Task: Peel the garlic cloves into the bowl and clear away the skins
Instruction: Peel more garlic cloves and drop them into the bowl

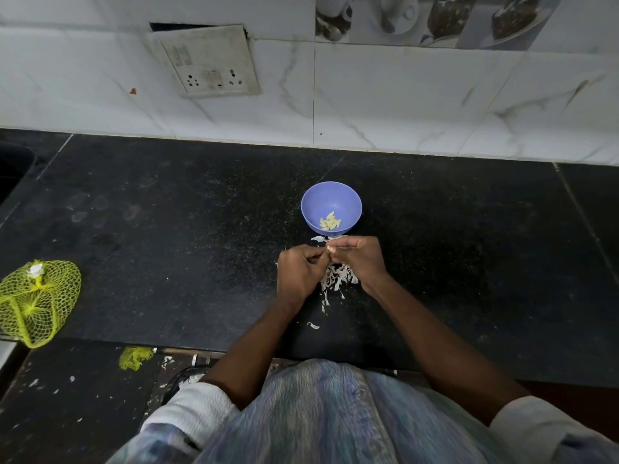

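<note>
A small blue bowl (pixel 331 199) stands on the black counter and holds several pale peeled garlic cloves (pixel 330 223). Just in front of it, my left hand (pixel 299 272) and my right hand (pixel 360 257) meet, fingertips pinched together over a garlic clove (pixel 328 249) that is almost entirely hidden between them. A heap of white garlic skins (pixel 335 279) lies on the counter under and between my hands, with stray pieces trailing toward me.
A yellow mesh bag (pixel 37 301) lies at the counter's left front edge. A scrap of yellow mesh (pixel 135 357) and skin bits lie on the floor below. The tiled wall with a socket plate (pixel 207 61) stands behind the counter.
</note>
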